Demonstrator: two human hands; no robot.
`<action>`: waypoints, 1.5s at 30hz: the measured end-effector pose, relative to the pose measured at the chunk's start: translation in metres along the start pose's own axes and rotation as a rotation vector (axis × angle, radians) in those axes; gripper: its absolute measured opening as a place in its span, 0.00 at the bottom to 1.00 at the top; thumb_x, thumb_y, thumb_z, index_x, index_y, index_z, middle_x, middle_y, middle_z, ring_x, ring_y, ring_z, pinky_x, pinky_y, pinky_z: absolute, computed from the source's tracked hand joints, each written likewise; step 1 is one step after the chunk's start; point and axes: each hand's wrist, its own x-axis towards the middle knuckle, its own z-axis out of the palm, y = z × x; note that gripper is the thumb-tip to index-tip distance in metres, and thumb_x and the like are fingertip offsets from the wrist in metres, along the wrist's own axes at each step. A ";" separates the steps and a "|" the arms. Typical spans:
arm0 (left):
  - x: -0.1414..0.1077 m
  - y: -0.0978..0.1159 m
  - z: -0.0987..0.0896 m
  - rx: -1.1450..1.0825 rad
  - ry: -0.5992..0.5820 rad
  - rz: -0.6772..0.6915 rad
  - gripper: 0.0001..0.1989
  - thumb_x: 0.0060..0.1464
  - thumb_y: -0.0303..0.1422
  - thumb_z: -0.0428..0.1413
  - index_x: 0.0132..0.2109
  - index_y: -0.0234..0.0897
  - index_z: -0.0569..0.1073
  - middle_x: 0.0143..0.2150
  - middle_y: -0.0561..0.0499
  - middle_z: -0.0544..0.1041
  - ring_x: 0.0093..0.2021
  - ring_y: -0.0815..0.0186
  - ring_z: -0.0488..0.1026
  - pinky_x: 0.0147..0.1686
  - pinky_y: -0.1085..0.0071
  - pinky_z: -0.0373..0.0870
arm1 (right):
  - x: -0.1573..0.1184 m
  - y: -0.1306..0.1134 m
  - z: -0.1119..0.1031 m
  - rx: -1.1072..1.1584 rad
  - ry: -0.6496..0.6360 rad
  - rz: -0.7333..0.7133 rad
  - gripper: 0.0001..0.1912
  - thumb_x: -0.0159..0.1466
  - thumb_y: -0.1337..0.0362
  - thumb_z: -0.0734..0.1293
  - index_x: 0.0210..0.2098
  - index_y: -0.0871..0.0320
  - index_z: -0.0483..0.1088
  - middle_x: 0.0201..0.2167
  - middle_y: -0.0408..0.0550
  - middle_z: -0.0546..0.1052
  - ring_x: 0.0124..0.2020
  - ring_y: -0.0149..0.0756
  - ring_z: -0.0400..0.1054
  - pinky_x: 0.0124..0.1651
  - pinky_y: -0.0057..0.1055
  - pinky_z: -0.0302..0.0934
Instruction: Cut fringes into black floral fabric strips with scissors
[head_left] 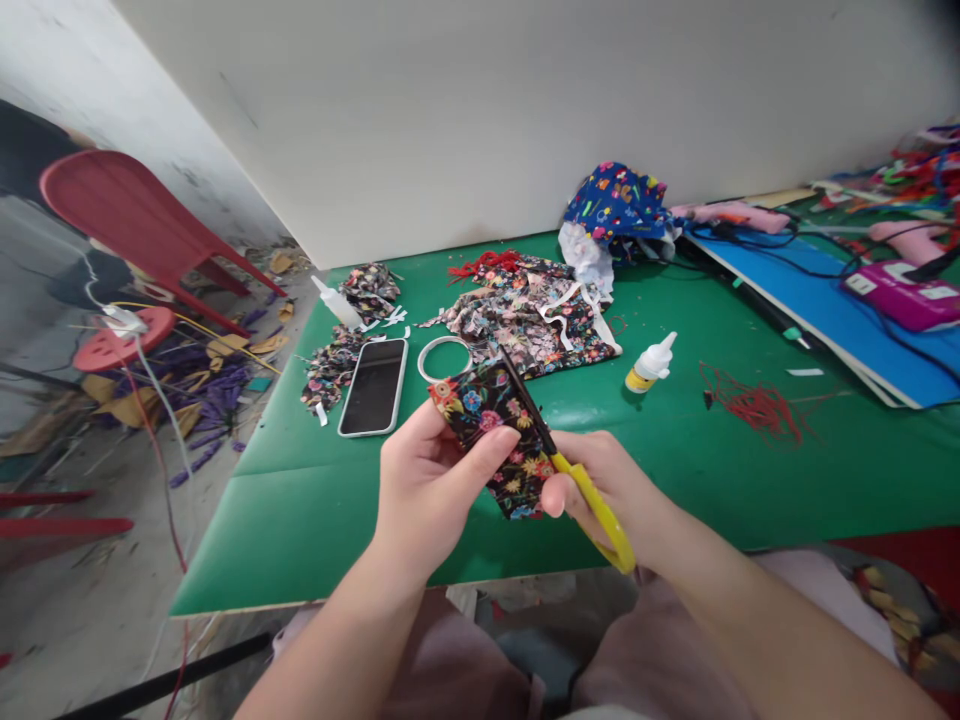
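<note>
My left hand (442, 480) is closed on a piece of black floral fabric (495, 425), its thumb pressed flat on the front. In my right hand (600, 480) is a pair of scissors (600, 515) with yellow handles and dark blades. The blades lie along the fabric's right edge; whether they are cutting into it I cannot tell. Just beyond the fabric, a pale ring (424, 362) lies on the green table (300, 520). Behind it is a heap of crumpled floral fabric (517, 310) with white strips on it.
A phone (373, 388) and fabric scraps (330, 370) lie at left, near a white bottle (336, 303). A yellow-labelled glue bottle (651, 364) and tangled red thread (761, 405) are at right. Further right are a blue board (832, 310) and pink glue guns (739, 216).
</note>
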 end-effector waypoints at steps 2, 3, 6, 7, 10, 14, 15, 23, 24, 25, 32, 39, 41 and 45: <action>0.000 0.000 -0.001 -0.001 -0.003 -0.006 0.07 0.49 0.26 0.62 0.36 0.43 0.76 0.28 0.60 0.76 0.27 0.76 0.73 0.29 0.83 0.72 | 0.000 -0.001 0.000 -0.010 -0.007 0.000 0.35 0.52 0.31 0.57 0.25 0.60 0.67 0.19 0.40 0.64 0.23 0.26 0.51 0.24 0.25 0.45; 0.000 0.000 -0.001 -0.003 -0.005 -0.012 0.07 0.49 0.26 0.62 0.36 0.43 0.76 0.29 0.60 0.77 0.27 0.76 0.73 0.29 0.83 0.71 | 0.000 -0.001 0.000 -0.016 -0.008 0.001 0.35 0.52 0.32 0.57 0.24 0.60 0.67 0.18 0.40 0.63 0.23 0.26 0.51 0.23 0.25 0.45; 0.000 0.000 -0.001 -0.005 -0.006 -0.027 0.07 0.49 0.26 0.62 0.36 0.44 0.76 0.28 0.61 0.77 0.27 0.77 0.72 0.29 0.83 0.72 | 0.001 -0.001 0.000 -0.026 0.001 -0.008 0.34 0.53 0.32 0.56 0.24 0.60 0.66 0.17 0.39 0.62 0.21 0.25 0.50 0.22 0.24 0.44; 0.000 0.000 -0.001 -0.003 -0.003 -0.029 0.07 0.49 0.26 0.62 0.35 0.44 0.76 0.28 0.61 0.77 0.27 0.77 0.72 0.29 0.83 0.72 | 0.001 -0.001 0.000 -0.031 0.005 -0.017 0.34 0.53 0.32 0.57 0.24 0.60 0.66 0.17 0.39 0.62 0.21 0.25 0.49 0.22 0.24 0.44; 0.000 0.000 -0.001 0.001 -0.001 -0.025 0.07 0.48 0.26 0.62 0.35 0.44 0.76 0.29 0.61 0.77 0.28 0.77 0.72 0.30 0.83 0.72 | 0.002 0.000 0.000 -0.066 0.018 -0.033 0.33 0.52 0.33 0.59 0.23 0.60 0.65 0.17 0.39 0.63 0.21 0.24 0.49 0.22 0.24 0.44; 0.001 0.000 0.000 -0.010 -0.012 -0.028 0.07 0.48 0.26 0.62 0.35 0.44 0.76 0.29 0.60 0.77 0.28 0.76 0.72 0.30 0.83 0.72 | 0.002 0.000 0.000 -0.072 0.015 -0.019 0.33 0.52 0.33 0.59 0.22 0.60 0.65 0.16 0.39 0.63 0.21 0.24 0.49 0.22 0.24 0.43; 0.001 0.000 0.000 -0.018 -0.014 -0.031 0.07 0.49 0.26 0.62 0.35 0.44 0.76 0.29 0.60 0.77 0.28 0.76 0.72 0.30 0.82 0.72 | 0.002 0.000 -0.001 -0.059 0.004 -0.017 0.34 0.52 0.32 0.58 0.22 0.60 0.65 0.16 0.39 0.63 0.21 0.25 0.50 0.22 0.24 0.44; 0.003 0.001 -0.003 -0.060 -0.004 -0.030 0.10 0.49 0.26 0.62 0.39 0.44 0.77 0.32 0.58 0.79 0.30 0.74 0.73 0.32 0.81 0.72 | -0.001 -0.009 -0.006 0.015 -0.063 0.035 0.33 0.50 0.32 0.59 0.32 0.57 0.70 0.21 0.42 0.70 0.29 0.35 0.64 0.32 0.28 0.59; 0.003 0.001 -0.003 -0.064 0.003 -0.026 0.10 0.48 0.26 0.62 0.39 0.44 0.77 0.31 0.58 0.79 0.30 0.74 0.73 0.31 0.81 0.72 | -0.001 -0.008 -0.007 0.009 -0.070 0.035 0.34 0.49 0.32 0.60 0.33 0.57 0.70 0.22 0.42 0.71 0.30 0.36 0.65 0.33 0.29 0.60; 0.003 0.001 -0.003 -0.065 0.006 -0.024 0.09 0.48 0.26 0.62 0.38 0.43 0.77 0.31 0.58 0.79 0.30 0.74 0.73 0.31 0.81 0.72 | -0.001 -0.008 -0.006 -0.001 -0.073 0.034 0.34 0.48 0.32 0.61 0.34 0.57 0.70 0.23 0.42 0.71 0.30 0.37 0.65 0.34 0.29 0.61; 0.001 0.003 0.002 -0.013 -0.032 -0.061 0.08 0.47 0.27 0.63 0.37 0.40 0.77 0.30 0.56 0.78 0.29 0.72 0.73 0.30 0.80 0.72 | 0.000 -0.003 -0.005 -0.051 -0.010 0.014 0.37 0.46 0.29 0.57 0.31 0.57 0.69 0.25 0.44 0.70 0.32 0.37 0.64 0.34 0.29 0.59; -0.001 0.000 0.004 0.041 -0.041 -0.081 0.08 0.47 0.28 0.63 0.37 0.38 0.77 0.31 0.54 0.78 0.29 0.71 0.73 0.29 0.78 0.73 | 0.000 -0.003 -0.004 -0.070 0.032 -0.014 0.39 0.46 0.27 0.55 0.31 0.58 0.68 0.25 0.45 0.70 0.30 0.35 0.62 0.32 0.28 0.58; -0.001 0.000 0.003 0.027 -0.039 -0.082 0.08 0.47 0.28 0.63 0.37 0.38 0.77 0.30 0.54 0.78 0.29 0.72 0.73 0.30 0.79 0.72 | 0.000 -0.003 -0.004 -0.079 0.028 -0.026 0.39 0.48 0.28 0.54 0.31 0.58 0.68 0.25 0.45 0.70 0.29 0.34 0.62 0.32 0.28 0.58; 0.000 -0.001 0.003 0.009 -0.048 -0.072 0.09 0.48 0.27 0.63 0.38 0.41 0.77 0.31 0.56 0.78 0.29 0.73 0.72 0.30 0.80 0.72 | 0.000 -0.003 -0.004 -0.071 0.021 -0.041 0.38 0.49 0.29 0.55 0.31 0.59 0.68 0.24 0.44 0.69 0.29 0.34 0.62 0.33 0.29 0.58</action>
